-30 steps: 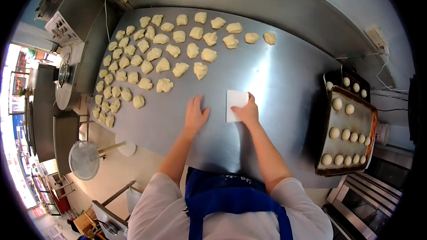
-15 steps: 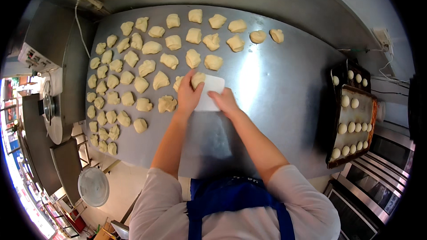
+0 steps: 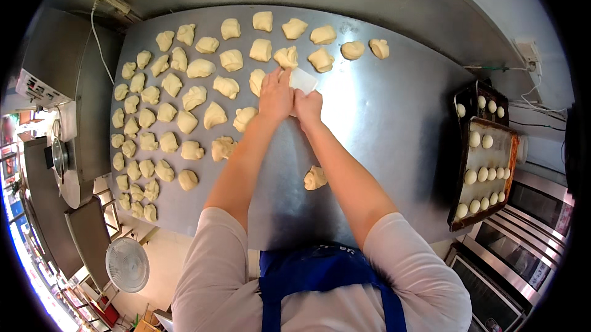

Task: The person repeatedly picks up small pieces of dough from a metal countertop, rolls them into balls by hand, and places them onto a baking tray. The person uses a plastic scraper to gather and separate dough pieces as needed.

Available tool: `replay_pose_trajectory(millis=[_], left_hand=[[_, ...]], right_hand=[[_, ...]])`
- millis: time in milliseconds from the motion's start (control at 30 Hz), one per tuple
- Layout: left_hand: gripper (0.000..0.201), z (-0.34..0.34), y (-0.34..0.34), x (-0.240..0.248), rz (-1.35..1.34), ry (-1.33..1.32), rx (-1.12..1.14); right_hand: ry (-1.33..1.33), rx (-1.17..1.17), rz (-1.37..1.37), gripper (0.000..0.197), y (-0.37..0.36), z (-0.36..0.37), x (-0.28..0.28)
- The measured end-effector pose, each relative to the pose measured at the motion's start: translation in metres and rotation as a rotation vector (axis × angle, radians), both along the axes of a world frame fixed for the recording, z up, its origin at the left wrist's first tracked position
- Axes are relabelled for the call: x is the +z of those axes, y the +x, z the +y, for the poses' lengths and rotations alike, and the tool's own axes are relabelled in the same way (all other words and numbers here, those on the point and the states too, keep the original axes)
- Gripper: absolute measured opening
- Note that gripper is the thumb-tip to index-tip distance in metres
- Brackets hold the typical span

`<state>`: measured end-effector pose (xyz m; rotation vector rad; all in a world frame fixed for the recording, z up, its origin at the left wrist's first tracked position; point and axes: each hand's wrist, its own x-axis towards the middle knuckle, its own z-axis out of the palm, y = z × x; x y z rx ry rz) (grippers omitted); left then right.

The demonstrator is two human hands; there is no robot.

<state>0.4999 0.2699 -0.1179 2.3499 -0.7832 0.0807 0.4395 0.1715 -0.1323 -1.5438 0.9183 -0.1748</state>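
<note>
My right hand grips a white flat dough scraper, its blade lying low over the steel table. Beside it, my left hand is closed, fingers together and curled down against the scraper's left edge; whatever lies beneath them is hidden. Just left of those fingers is a pale dough piece, and another dough piece sits beyond the fingertips. A single dough lump rests nearer to me, partly behind my right forearm.
Rows of cut dough pieces cover the left and far parts of the steel table. Dark baking trays with round dough balls stand at the right edge. A white fan is below the table's left corner.
Both hands have moved away from me with the scraper. The dough lump that was in my left hand now lies on the table nearer to me.
</note>
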Motion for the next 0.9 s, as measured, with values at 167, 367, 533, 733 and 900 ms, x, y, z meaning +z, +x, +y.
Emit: replay_pose_trajectory(millis=[167,367,533,733,900], left_hand=[[0.046,0.034,-0.016,0.021,0.83,-0.58,0.265],[0.054,0.14,-0.166,-0.005,1.923,-1.678,0.334],[0.051,0.154,-0.282,0.014,1.668,-1.441,0.665],[0.048,0.131,-0.328,0.049,0.797,-0.655,0.634],[0.059,0.172,-0.38,0.042,0.133,0.149,0.312]], right_hand=[[0.309,-0.085,-0.115,0.036,-0.06,-0.023,0.043],[0.472,0.345,0.291,0.042,-0.172,-0.08,0.022],[-0.763,0.771,-0.139,0.031,-0.229,-0.001,0.036],[-0.864,1.09,-0.473,0.036,-0.264,0.001,0.025],[-0.635,0.646,-0.374,0.04,-0.384,-0.054,0.073]])
